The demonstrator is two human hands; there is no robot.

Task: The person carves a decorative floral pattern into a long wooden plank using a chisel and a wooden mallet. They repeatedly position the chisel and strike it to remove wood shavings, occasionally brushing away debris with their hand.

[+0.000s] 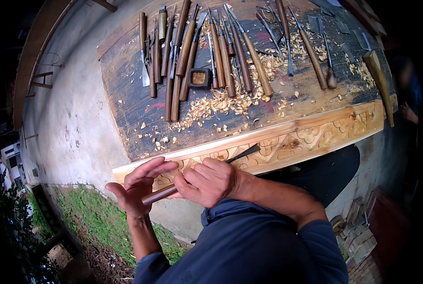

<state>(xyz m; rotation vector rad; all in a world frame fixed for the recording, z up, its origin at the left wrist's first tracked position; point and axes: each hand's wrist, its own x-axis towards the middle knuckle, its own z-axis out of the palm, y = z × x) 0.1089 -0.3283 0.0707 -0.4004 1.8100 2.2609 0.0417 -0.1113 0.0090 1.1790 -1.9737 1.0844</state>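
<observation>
My right hand (209, 182) is closed around the wooden handle of a carving chisel (159, 194). Its dark, flared blade points to the right over a long pale board (310, 128) carved with a row of curved and zigzag relief. At the other end of the chisel, the butt of the handle lies by the palm of my left hand (138, 189). That hand is open, thumb spread and fingers stretched out; whether the palm touches the butt I cannot tell. Part of the board is hidden behind both hands.
Along the board's far side runs a worn workbench (121, 113). On it lie several wooden-handled chisels (256, 64), curled wood shavings (225, 103) and a small dark square box (199, 78). A wooden mallet-like stick (379, 83) rests at the right end. Grass (93, 213) lies lower left.
</observation>
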